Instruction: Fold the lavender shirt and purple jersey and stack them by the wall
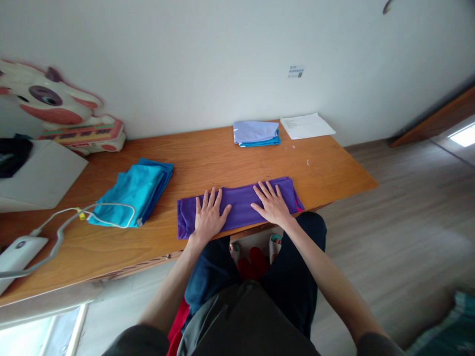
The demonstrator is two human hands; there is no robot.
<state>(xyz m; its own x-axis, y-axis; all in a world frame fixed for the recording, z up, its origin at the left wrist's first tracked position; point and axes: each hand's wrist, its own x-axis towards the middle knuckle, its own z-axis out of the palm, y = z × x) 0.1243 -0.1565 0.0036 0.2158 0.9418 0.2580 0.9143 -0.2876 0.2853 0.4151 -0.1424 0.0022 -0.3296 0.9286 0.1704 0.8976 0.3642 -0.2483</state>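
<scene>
A purple cloth garment [241, 205], folded into a long flat strip, lies along the front edge of the desk. My left hand [211, 217] rests flat on its left part with the fingers spread. On its right part lies my right hand [272, 203], palm down, fingers also spread. Neither hand grips the fabric. A small pink mark shows at the strip's right end. What kind of garment it is, I cannot tell.
The wooden desk [208, 158] stands against a wall. Folded blue cloths [137, 190] lie at left under a white cable. Farther back sit a lilac-and-blue folded stack [256, 132] and white paper [307, 126]. A power bank-like device [22, 254], white box [40, 173] and cow toy [63, 104] occupy the left.
</scene>
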